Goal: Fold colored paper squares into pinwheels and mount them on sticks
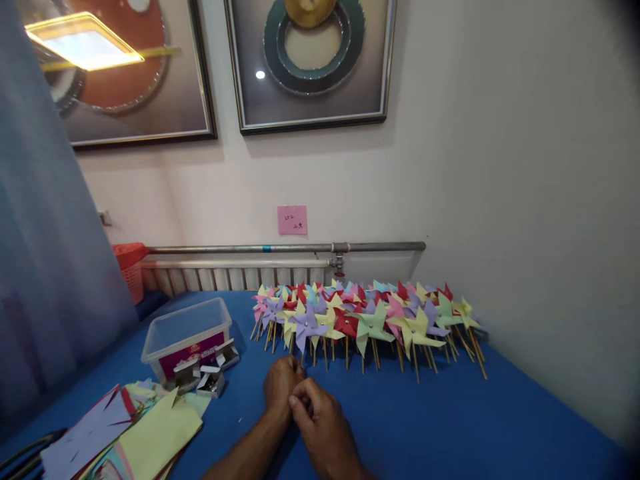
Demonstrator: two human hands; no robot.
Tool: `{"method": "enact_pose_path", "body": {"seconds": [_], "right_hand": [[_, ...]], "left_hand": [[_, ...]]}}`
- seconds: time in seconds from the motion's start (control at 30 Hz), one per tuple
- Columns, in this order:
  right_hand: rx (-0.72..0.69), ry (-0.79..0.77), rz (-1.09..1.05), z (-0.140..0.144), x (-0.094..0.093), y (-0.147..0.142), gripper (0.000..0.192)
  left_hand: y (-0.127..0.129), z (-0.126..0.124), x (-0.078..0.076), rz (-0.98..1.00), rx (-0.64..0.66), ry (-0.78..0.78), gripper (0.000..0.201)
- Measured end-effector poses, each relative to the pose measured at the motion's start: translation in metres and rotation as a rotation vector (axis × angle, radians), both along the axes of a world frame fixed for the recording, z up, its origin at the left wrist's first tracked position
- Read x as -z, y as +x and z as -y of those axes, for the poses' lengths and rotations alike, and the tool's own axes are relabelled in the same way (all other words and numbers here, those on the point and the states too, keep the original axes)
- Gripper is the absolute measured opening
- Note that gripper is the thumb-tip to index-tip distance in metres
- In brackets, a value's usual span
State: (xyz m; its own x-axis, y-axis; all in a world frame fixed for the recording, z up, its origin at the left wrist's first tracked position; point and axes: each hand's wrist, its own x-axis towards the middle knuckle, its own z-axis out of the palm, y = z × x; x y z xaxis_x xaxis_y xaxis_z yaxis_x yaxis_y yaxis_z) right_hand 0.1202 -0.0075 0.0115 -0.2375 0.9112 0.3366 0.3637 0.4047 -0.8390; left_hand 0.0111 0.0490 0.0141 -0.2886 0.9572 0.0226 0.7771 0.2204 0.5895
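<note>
My left hand (283, 387) rests on the blue tabletop, its fingers curled in and no object showing in them. Against it lies my right hand (323, 420), also with bent fingers, thumb and forefinger touching near the left hand's side. I see nothing held in the right hand either. Just beyond my hands stands a large group of paper pinwheels on thin wooden sticks, in several colours. Nearest to my left hand is a lavender pinwheel (307, 325). Beside it are a red pinwheel (346, 323) and a pale green pinwheel (373, 328).
At left are a clear plastic tub (187, 327) and small open boxes (211, 381) with tiny metal pieces. Cut paper sheets (155, 433) pile up at front left. A red basket (131, 270), a radiator pipe (225, 250) and a blue curtain (45, 233) border the table (425, 427).
</note>
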Motion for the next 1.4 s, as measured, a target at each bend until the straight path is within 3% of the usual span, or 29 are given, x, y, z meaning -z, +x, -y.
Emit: {"method": "enact_pose_path", "body": {"seconds": [0.87,1.4], "right_hand": [[-0.005,0.000,-0.037,-0.0022,0.0018,0.0005,0.017],[0.012,0.016,-0.027,-0.0025,0.0028,0.0005,0.016]], "left_hand": [[0.0009,0.0020,-0.0082,0.014,0.003,-0.017,0.023],[0.0004,0.0002,-0.0048,-0.006,0.006,-0.005,0.023]]}}
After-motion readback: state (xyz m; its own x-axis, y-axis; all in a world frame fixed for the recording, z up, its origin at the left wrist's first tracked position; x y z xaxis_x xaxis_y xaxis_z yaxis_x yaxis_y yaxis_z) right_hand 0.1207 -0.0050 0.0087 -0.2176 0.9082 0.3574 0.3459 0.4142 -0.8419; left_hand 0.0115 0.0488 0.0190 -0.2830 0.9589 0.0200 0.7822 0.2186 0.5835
